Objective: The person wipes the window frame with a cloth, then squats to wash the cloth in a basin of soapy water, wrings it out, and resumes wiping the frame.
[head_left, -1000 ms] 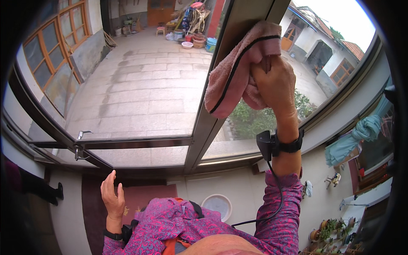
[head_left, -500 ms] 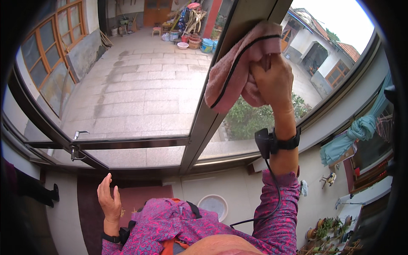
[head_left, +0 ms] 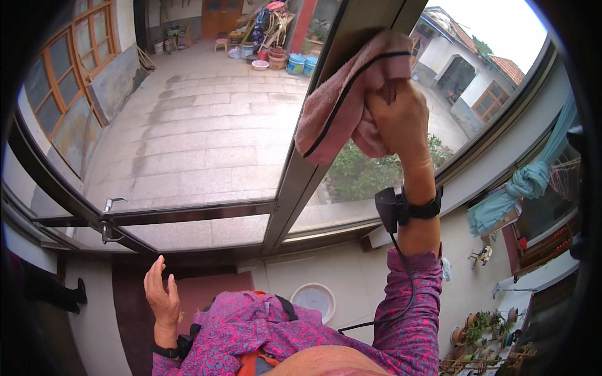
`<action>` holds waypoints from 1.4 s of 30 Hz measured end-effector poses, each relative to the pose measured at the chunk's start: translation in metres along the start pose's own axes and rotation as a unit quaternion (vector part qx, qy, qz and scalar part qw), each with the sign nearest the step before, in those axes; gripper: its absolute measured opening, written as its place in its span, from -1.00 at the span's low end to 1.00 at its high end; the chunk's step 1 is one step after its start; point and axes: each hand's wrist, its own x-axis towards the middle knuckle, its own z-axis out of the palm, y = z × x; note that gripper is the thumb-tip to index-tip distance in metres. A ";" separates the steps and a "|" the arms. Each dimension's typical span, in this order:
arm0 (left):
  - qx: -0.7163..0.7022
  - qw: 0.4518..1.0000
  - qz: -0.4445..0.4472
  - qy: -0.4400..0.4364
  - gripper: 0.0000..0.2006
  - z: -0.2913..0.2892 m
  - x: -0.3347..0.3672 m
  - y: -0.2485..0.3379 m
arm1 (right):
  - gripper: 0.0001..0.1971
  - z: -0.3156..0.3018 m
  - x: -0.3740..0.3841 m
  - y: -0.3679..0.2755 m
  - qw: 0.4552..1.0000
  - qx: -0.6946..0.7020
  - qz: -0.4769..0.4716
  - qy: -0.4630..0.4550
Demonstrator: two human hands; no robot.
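Note:
A pink towel [head_left: 342, 103] with a dark stripe is bunched in my right hand [head_left: 401, 116]. It lies against the brown metal frame post [head_left: 291, 182] between two glass panes, high up, and part of it hangs to the left of the hand. My fingers are closed round its folds, and some fingertips are hidden in the cloth. Low on the left, my left hand [head_left: 161, 293] is raised with its fingers stretched out, holding nothing. It is below the door handle [head_left: 111, 219] and apart from the glass door.
A white basin [head_left: 313, 302] stands on the floor in front of me. To its left lies a reddish mat [head_left: 229, 285]. At the right are a knotted teal curtain [head_left: 527, 185] and potted plants [head_left: 480, 329]. Another person's dark-clad leg [head_left: 53, 285] shows at far left.
The view has shifted slightly, so the courtyard and frame sit a little further left. My right hand stays closed on the towel against the post; my left hand is almost unmoved.

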 end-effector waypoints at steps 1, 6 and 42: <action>-0.002 1.000 -0.004 -0.001 -0.49 0.000 0.000 -0.001 | -0.69 0.001 -0.001 -0.002 1.000 0.002 0.000 -0.009; -0.015 1.000 -0.005 -0.008 -0.49 0.001 0.001 -0.004 | -0.64 -0.002 0.005 -0.003 1.000 -0.011 -0.007 -0.001; -0.027 0.998 -0.013 -0.050 -0.50 0.009 0.003 -0.033 | -0.84 0.003 0.095 -0.003 0.875 0.377 -0.295 0.074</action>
